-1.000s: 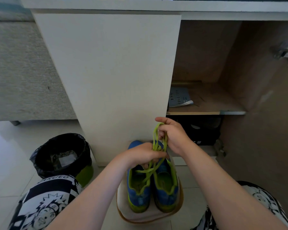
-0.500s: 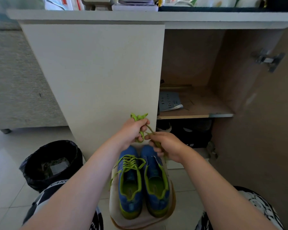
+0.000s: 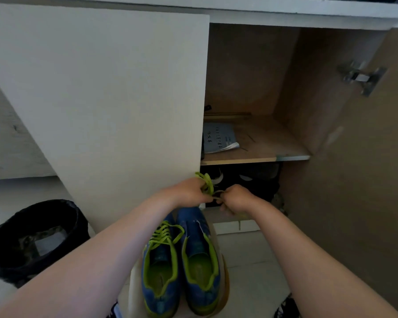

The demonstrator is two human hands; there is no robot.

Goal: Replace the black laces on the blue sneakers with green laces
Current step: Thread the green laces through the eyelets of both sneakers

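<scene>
Writing: the only print in view is on a pale booklet (image 3: pixel 218 138) lying at the left end of the cabinet shelf (image 3: pixel 262 158). It has rows of dark characters, too small and soft for me to read. No brand shows on either shoe.

Hands: the left hand (image 3: pixel 189 191) and right hand (image 3: pixel 237 198) are close together, nearly touching, raised above the shoe toes. Both are clamped on the loose green lace (image 3: pixel 206 182). The left grips a bunched loop that sticks up past its knuckles. The right pinches a short strand running between the two hands. I cannot tell how the strand ends.

Shoes: the blue pair stands side by side and touching on a cream pad (image 3: pixel 224 267), toes toward the cabinet. The left sneaker (image 3: pixel 161 271) carries green lacing (image 3: pixel 164 235) across its tongue. The right sneaker (image 3: pixel 200 260) shows a bare tongue. Both heels sit near the pad's near edge, and the frame's bottom edge cuts the pad off.

Hidden: the lower compartment (image 3: pixel 246 180) is dark, with shoe shapes inside that are hard to make out. My forearms cover the pad's left edge.

Room: the closed white door (image 3: pixel 101 99) stands just behind the left hand. An open door (image 3: pixel 365 168) with its hinge (image 3: pixel 361 76) walls off the right. A black-lined bin (image 3: pixel 35 235) sits on the floor, well left of the pad. Bare floor (image 3: pixel 251 260) lies between the pad and the open door.
</scene>
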